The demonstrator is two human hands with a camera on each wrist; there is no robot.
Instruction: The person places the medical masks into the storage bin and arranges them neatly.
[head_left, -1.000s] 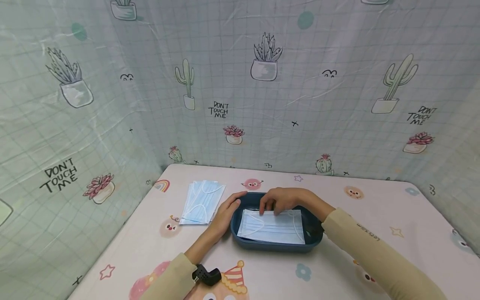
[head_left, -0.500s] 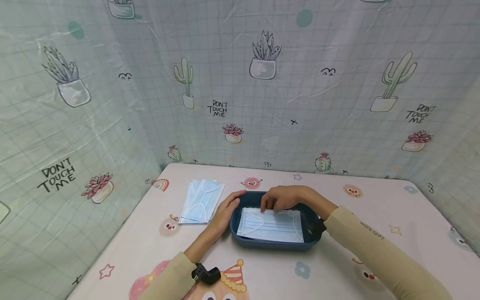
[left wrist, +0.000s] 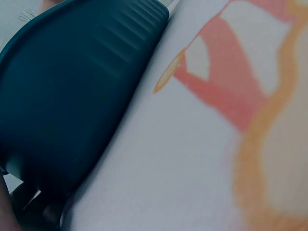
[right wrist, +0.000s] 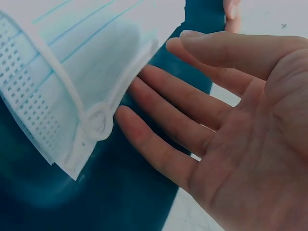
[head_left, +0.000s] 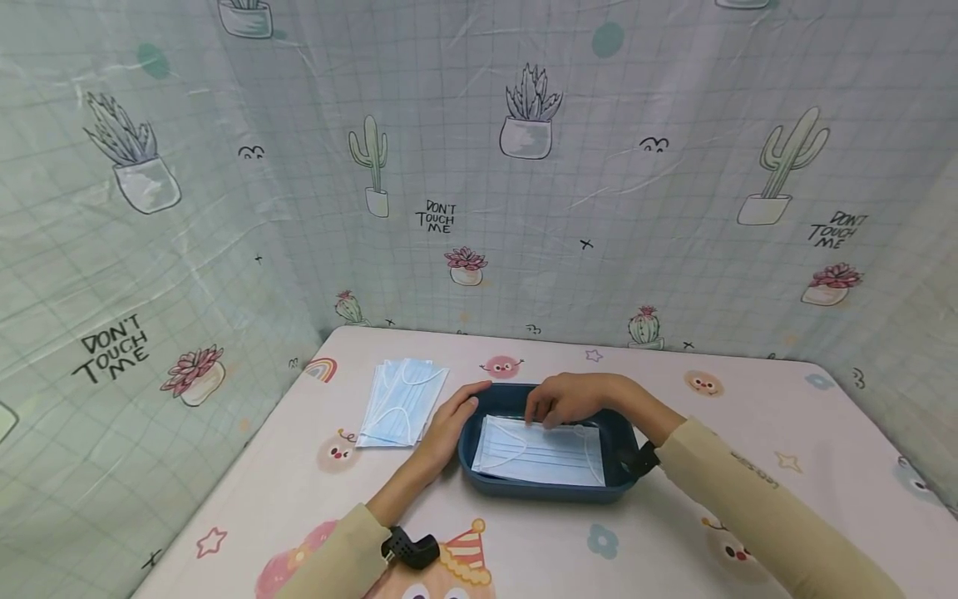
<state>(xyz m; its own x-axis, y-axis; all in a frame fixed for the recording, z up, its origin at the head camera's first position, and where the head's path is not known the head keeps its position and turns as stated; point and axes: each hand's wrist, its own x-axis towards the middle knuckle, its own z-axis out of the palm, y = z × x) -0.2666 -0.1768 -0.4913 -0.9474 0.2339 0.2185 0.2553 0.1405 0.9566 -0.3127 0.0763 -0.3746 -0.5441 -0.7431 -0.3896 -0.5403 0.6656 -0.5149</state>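
Observation:
A dark blue tub (head_left: 539,492) stands on the table with a stack of pale blue face masks (head_left: 539,457) lying inside it, ear loops on top. My left hand (head_left: 446,426) holds the tub's left end, thumb at the rim and fingers along the outside; in the left wrist view the tub's wall (left wrist: 72,96) hides most of it. Over the tub is my right hand (head_left: 565,399), fingers pointing down at the masks' far edge. In the right wrist view, the right hand's extended fingers (right wrist: 168,113) reach the mask edge, with the thumb apart from the masks.
Another fanned stack of face masks (head_left: 404,403) lies on the table left of the tub, beside the left hand. The patterned tablecloth (head_left: 748,399) extends to the right. A cactus-print curtain (head_left: 599,208) closes off the back and sides.
My right hand has shifted slightly to the right along the masks' far edge, and its forearm has moved right too. The left hand, tub and both mask stacks stay nearly as they were.

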